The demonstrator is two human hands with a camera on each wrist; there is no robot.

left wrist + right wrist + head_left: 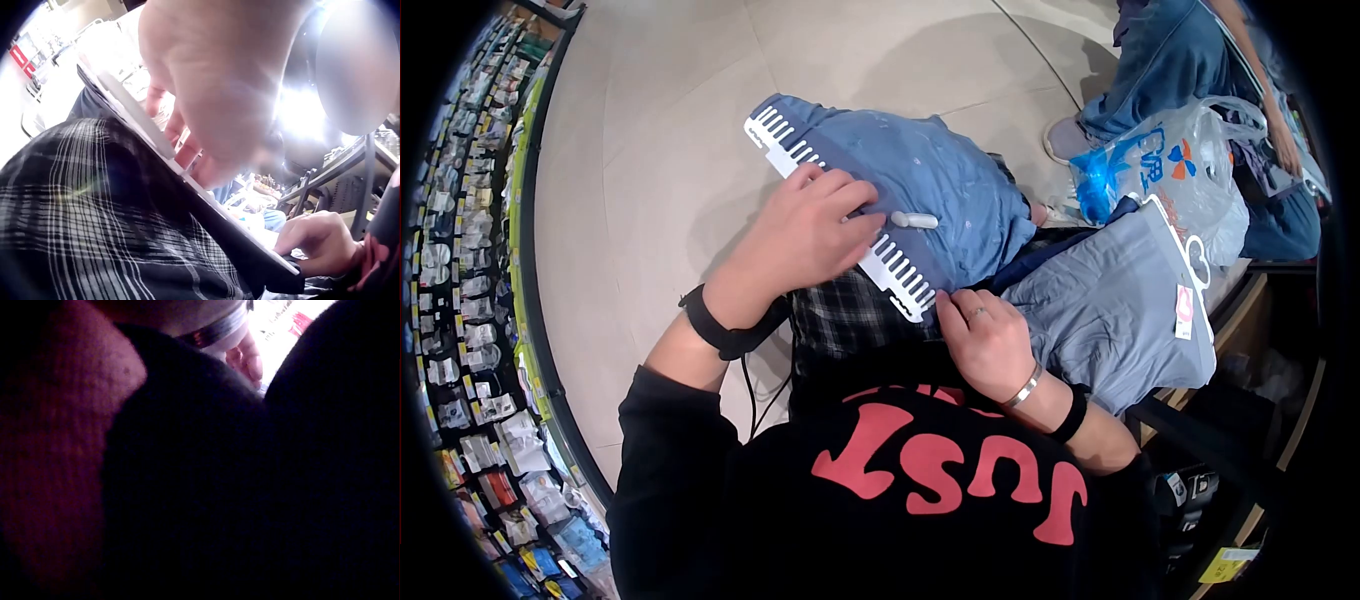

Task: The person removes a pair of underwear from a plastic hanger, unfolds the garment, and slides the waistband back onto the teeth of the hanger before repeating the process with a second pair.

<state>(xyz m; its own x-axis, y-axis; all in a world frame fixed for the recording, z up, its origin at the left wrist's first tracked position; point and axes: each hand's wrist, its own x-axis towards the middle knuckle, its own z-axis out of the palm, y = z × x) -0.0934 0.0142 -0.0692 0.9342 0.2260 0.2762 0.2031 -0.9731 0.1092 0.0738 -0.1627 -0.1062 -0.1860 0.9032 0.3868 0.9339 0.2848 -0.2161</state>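
Observation:
A white slotted board [895, 275] lies slantwise along the edge of a folded blue garment [960, 185] over the person's lap. My left hand [800, 235] rests on the middle of the board, fingers bent; in the left wrist view the fingertips of this hand [212, 94] touch the board [140, 119]. At the board's near right end, my right hand [990, 340] pinches the garment's edge between thumb and fingers. The right hand [319, 240] also shows at that corner in the left wrist view. A small white clip-like piece [915, 219] lies on the garment. The right wrist view is mostly dark.
A grey garment [1100, 300] on a white hanger [1197, 255] lies right of the lap. Beyond it are a clear plastic bag [1170, 165] and another person's jeans [1165, 75]. Packed shelves [490, 400] line the left, and a wooden shelf edge [1265, 470] stands at right.

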